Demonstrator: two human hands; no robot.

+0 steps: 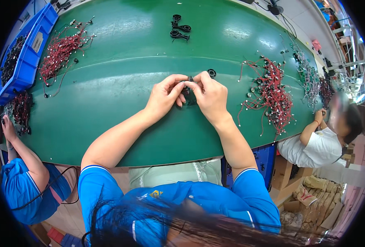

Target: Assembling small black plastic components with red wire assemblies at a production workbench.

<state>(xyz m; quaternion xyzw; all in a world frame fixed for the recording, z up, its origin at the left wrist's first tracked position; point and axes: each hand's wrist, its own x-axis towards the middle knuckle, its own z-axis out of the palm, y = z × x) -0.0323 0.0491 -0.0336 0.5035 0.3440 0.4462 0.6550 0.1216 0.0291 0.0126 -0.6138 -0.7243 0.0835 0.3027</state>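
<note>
Over the middle of the table my left hand [165,95] and my right hand [211,95] meet, with thumbs and fingertips pinched together. Between them is a small black plastic part [190,78], mostly covered by the fingers, so its full shape is hidden. Just beyond my right fingertips lies a black ring-shaped part [211,73]. Farther off, several black parts with round ends and arms [180,29] lie in a short row.
Red wires with small round components form piles at left [63,53] and right [273,94] on the green table [120,99]. A blue bin [36,51] holds black parts at far left. Co-workers sit at left [32,185] and right [318,144]; green-white wires [308,74] lie beyond.
</note>
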